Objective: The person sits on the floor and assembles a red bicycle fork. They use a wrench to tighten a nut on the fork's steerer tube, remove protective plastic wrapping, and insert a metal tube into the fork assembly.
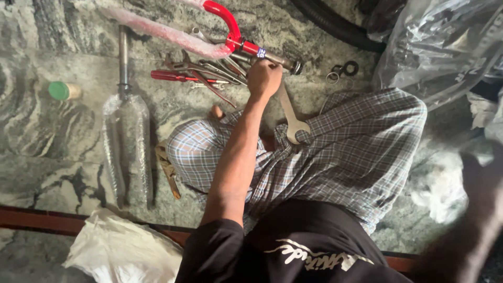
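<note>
A: Where is the person's left hand (263,77)?

B: It reaches out over the stone floor (42,136), fingers clenched around a wrench (291,118) and pressed against the steel tube (272,57) that sticks out of the red frame (225,23). The wrench's open jaw end lies lower, over the checked cloth (356,152) on the person's lap.

A: And the red frame itself?

B: It lies at the top edge of the floor, partly wrapped in pink foam (167,34), with the tube pointing right and ending in a dark nut (296,67).

A: What about the right hand (477,209)?

B: It is only a dark blur at the right edge, so whether its fingers are curled or loose cannot be told; it seems to hold nothing.

A: What lies near the frame?

B: A heap of tools (209,71) sits just left of the left hand, among them a screwdriver (173,76) with a red handle. Two small rings (343,69) lie just right of the nut.

A: Anything further out?

B: A fork (126,126) wrapped in clear plastic lies to the left, its tube pointing to the top edge. A green-capped bottle (63,90) lies near the left edge, well apart from the hand. A white bag (120,246) sits at the bottom edge, and a clear plastic sheet (435,42) fills the top right corner, beside a black tyre (335,23).
</note>
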